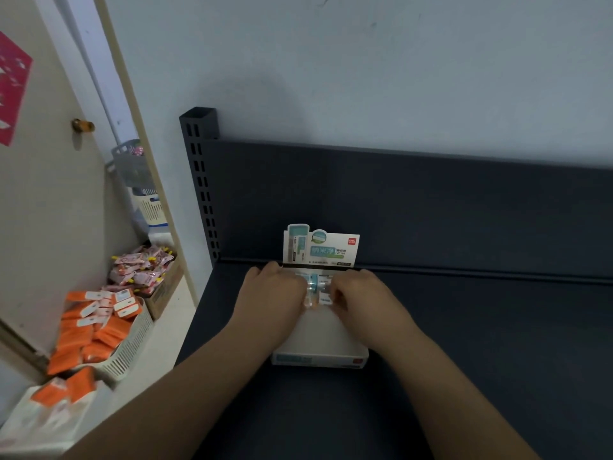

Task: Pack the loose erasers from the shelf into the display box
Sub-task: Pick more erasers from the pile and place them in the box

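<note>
A white display box (331, 355) with a teal-printed front and an upright header card (320, 249) stands on the dark shelf (481, 327) against the back panel. Both my hands reach into the back of the box. My left hand (270, 292) and my right hand (360, 292) hold a small bunch of wrapped teal-and-white erasers (315, 287) between them, fingers curled round the bunch from either side. The hands cover most of the erasers, and how many there are cannot be told. The near part of the box's inside shows white.
Left of the shelf post (199, 180), on the floor, stand a white basket of orange packets (99, 330), a cardboard box of pink packets (142, 270) and a white bag (43, 416). A door (43, 194) lies beyond. The shelf surface stretches right of the box.
</note>
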`<action>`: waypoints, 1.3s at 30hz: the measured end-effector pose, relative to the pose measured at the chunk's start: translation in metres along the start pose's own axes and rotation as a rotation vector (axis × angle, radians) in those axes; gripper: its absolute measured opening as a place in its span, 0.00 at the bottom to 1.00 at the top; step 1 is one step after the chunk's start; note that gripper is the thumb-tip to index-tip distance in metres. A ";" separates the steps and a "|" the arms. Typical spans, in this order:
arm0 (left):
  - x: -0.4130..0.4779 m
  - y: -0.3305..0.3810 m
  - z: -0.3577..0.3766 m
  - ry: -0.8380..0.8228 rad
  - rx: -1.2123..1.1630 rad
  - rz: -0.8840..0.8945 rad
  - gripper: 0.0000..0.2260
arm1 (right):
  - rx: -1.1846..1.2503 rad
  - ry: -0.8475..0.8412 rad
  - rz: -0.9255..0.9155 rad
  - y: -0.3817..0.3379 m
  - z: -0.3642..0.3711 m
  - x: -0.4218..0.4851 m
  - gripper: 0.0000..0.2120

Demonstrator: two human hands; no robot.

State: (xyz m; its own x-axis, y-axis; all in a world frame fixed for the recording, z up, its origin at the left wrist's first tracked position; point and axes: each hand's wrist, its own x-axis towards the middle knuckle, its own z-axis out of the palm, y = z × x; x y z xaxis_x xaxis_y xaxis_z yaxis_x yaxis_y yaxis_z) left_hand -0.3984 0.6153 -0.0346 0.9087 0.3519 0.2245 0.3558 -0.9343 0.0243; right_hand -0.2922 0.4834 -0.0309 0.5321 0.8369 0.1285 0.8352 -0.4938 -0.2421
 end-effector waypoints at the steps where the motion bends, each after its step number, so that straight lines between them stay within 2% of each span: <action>1: 0.001 0.000 0.000 0.002 0.006 0.000 0.03 | 0.005 -0.014 0.003 0.001 0.000 0.000 0.05; 6: 0.001 -0.001 0.002 0.019 0.006 -0.005 0.02 | -0.049 -0.032 -0.018 0.000 0.002 0.001 0.06; 10: 0.000 -0.006 0.005 0.049 -0.046 -0.029 0.07 | -0.062 0.000 -0.044 -0.002 0.001 -0.001 0.05; 15: 0.000 -0.006 0.002 -0.015 -0.113 0.055 0.09 | -0.083 -0.045 -0.074 0.000 0.000 -0.003 0.08; 19: 0.001 -0.007 0.001 -0.067 -0.056 0.074 0.11 | -0.091 -0.044 -0.057 0.001 0.003 -0.001 0.10; 25: 0.001 -0.005 0.001 -0.062 -0.084 0.090 0.14 | -0.072 -0.040 -0.054 0.003 0.006 0.000 0.10; 30: 0.002 -0.008 -0.004 0.009 -0.160 0.100 0.10 | 0.011 -0.071 -0.078 0.004 -0.001 -0.002 0.11; 33: 0.005 -0.008 -0.014 0.011 -0.258 0.089 0.08 | 0.183 -0.058 -0.091 0.005 -0.020 -0.008 0.09; 36: 0.012 -0.005 -0.024 0.028 -0.243 0.092 0.08 | 0.307 0.017 -0.035 0.021 -0.044 -0.022 0.08; 39: 0.021 0.008 -0.034 0.023 -0.225 0.128 0.07 | 0.265 0.044 0.055 0.052 -0.063 -0.042 0.08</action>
State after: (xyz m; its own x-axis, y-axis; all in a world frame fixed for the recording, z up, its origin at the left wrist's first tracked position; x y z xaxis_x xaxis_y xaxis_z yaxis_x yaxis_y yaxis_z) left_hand -0.3837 0.6129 0.0036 0.9369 0.2313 0.2621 0.1787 -0.9613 0.2098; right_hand -0.2625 0.4073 0.0113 0.5857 0.7968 0.1485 0.7427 -0.4542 -0.4921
